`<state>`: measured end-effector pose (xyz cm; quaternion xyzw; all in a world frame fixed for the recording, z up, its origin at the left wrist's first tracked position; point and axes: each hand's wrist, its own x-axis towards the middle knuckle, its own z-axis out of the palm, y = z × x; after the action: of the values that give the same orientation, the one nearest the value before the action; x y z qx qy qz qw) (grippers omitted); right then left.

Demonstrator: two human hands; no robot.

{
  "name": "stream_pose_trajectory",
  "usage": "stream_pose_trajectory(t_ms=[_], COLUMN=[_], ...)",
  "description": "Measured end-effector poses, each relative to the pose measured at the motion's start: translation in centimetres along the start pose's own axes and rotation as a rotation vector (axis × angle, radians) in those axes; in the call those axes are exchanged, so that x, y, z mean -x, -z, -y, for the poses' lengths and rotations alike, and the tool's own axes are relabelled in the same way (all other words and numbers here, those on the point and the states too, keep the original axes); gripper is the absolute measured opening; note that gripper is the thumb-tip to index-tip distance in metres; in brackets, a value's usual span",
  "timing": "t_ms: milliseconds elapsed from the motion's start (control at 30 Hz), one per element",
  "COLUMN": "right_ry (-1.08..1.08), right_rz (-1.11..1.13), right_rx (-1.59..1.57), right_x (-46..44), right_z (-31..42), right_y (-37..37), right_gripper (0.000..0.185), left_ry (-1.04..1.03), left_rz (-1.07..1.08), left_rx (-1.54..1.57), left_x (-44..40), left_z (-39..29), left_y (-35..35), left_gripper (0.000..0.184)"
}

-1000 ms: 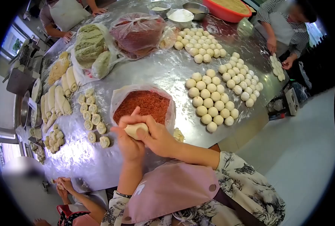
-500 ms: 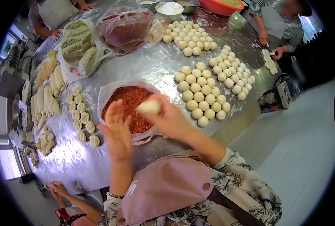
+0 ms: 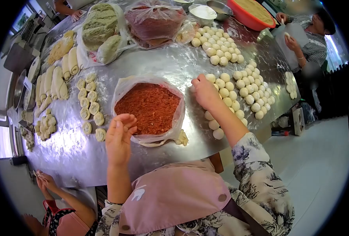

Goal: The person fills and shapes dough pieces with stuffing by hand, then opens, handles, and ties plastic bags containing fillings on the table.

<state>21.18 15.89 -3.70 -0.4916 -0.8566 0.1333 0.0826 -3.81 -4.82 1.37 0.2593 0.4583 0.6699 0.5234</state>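
My left hand [image 3: 119, 137] is open and empty, its fingers loosely bent, at the near left rim of a clear plastic bag [image 3: 120, 87]. Crumbly red filling [image 3: 151, 108] fills that bag. On its right, my right hand [image 3: 206, 92] reaches down to the left side of a group of round dough balls [image 3: 224, 92]. Its fingers are pinched together and hide whatever is between them. Part of this group lies hidden under my right hand and forearm. A small pale yellowish lump [image 3: 182, 137] rests against the bag's near right edge.
Rolled dough logs [image 3: 58, 84] and coiled dough pieces [image 3: 92, 96] lie on the left. Behind stand bags of green dough [image 3: 99, 29] and red filling [image 3: 154, 21], a flour bowl [image 3: 203, 13] and a red basin [image 3: 253, 15]. Co-workers [image 3: 64, 196] stand around the metal table.
My right hand has moved right, from over the filling with a dough ball to the dough ball group. My left hand's fingers have curled in. The view has shifted; the right co-worker's hands are raised.
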Motion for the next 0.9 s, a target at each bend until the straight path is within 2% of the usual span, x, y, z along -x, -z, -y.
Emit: stream_pose_trajectory(t_ms=[200, 300, 333, 400, 500, 533, 567, 633, 667, 700, 767, 800, 900], right_ry=[-0.087, -0.019, -0.055, -0.118, -0.023, -0.006, -0.039, -0.101, -0.192, -0.189, -0.196, -0.297, -0.388], right_rz=[0.117, 0.204, 0.143, 0.027, -0.029, -0.056, -0.068, -0.082, 0.000, -0.030, -0.092, 0.043, 0.074], right_rx=[0.106, 0.097, 0.046, -0.062, -0.064, -0.082, -0.181, -0.377, -0.472, -0.530, -0.644, -0.653, -0.966], right_x=[-1.4, -0.8, -0.7, -0.8, -0.3, -0.2, -0.1, 0.1, 0.4, 0.9, 2.2, 2.6, 3.3], right_z=[0.0, 0.5, 0.3, -0.1, 0.2, 0.7, 1.4, 3.1, 4.2, 4.7, 4.9, 5.4, 5.5], right_y=[-1.5, 0.5, 0.6, 0.7, 1.6, 1.6, 1.7, 1.8, 2.1, 1.0, -1.9, -1.8, -3.3], right_gripper=[0.025, 0.026, 0.029, 0.034, 0.035, 0.027, 0.026, 0.026, 0.037, 0.041, 0.051, 0.064, 0.068], left_ry=[0.032, 0.033, 0.034, 0.000, -0.010, -0.005, -0.001, -0.064, -0.096, -0.126, -0.039, 0.010, 0.033], left_rz=[-0.035, -0.021, -0.022, -0.104, -0.311, -0.411, -0.513, -0.494, -0.493, -0.488, -0.510, -0.513, -0.529], left_rx=[0.027, 0.061, 0.070, 0.085, -0.056, -0.149, -0.240, -0.519, -0.572, -0.626, -0.721, -0.766, -0.565], left_x=[0.4, 0.6, 0.7, 0.8, 0.9, 0.6, 0.3, -0.2, -0.5, -0.8, -0.5, -0.4, -0.4], left_z=[-0.4, -0.4, -0.4, -0.5, -0.4, -0.4, -0.4, 0.7, 2.1, 3.3, 4.3, 4.8, 6.5], left_y=[0.7, 0.9, 1.0, 2.1, 4.7, 4.9, 5.0, 5.7, 6.1, 6.1, 5.4, 5.3, 5.5], left_gripper=[0.031, 0.030, 0.030, 0.029, 0.029, 0.028, 0.027, 0.036, 0.042, 0.050, 0.058, 0.063, 0.067])
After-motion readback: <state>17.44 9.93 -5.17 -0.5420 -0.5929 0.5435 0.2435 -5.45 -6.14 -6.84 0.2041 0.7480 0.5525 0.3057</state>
